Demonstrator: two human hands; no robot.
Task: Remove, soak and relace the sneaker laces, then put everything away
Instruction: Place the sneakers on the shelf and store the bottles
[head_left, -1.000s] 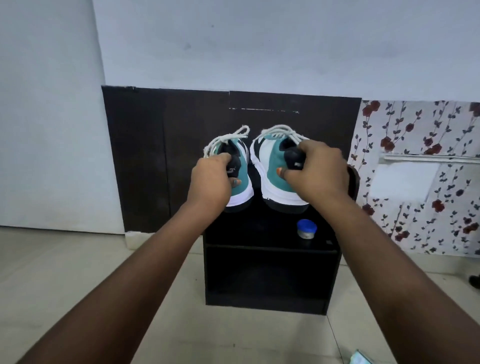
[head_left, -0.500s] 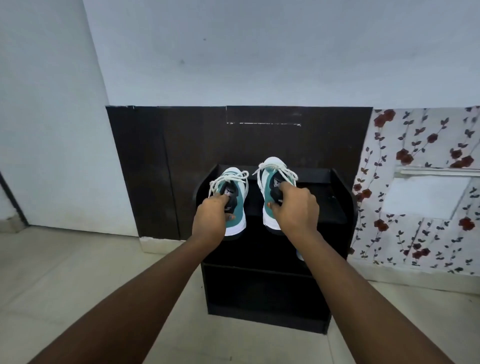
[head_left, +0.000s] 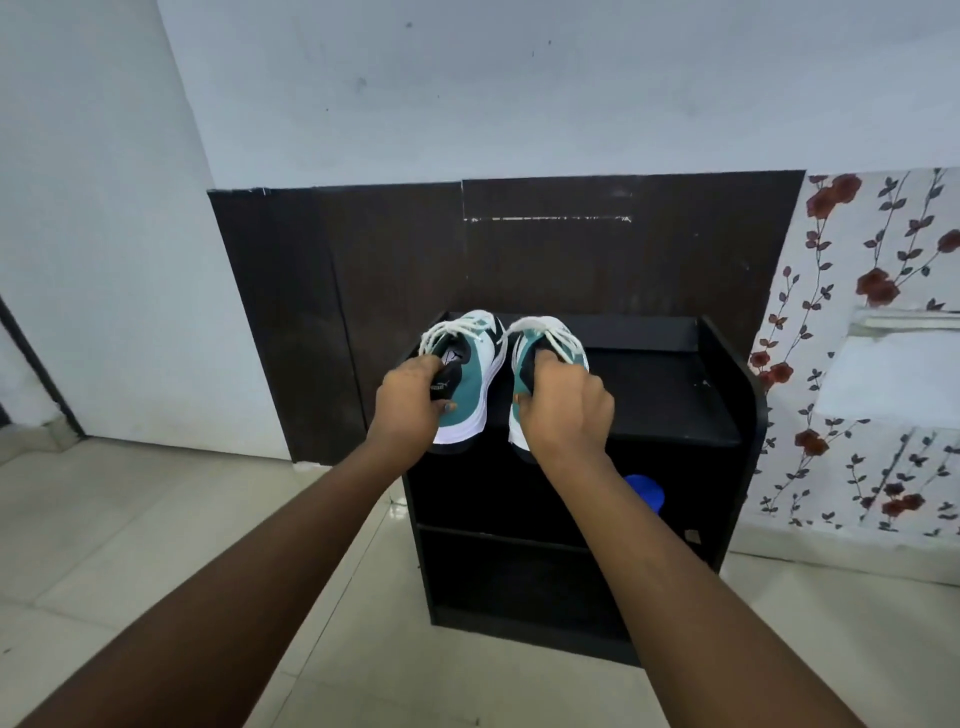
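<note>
Blue lid (head_left: 645, 492) half behind right forearm

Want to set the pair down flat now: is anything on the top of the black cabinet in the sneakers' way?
Nothing visible is. The left hand grips the left sneaker and the right hand the right sneaker, both at the cabinet top, which looks bare beside them. The blue-lidded jar sits on the shelf below.

white wall (head_left: 519, 93) | dark panel (head_left: 363, 270) | black cabinet (head_left: 675, 395) | tiled floor (head_left: 130, 530)
</note>
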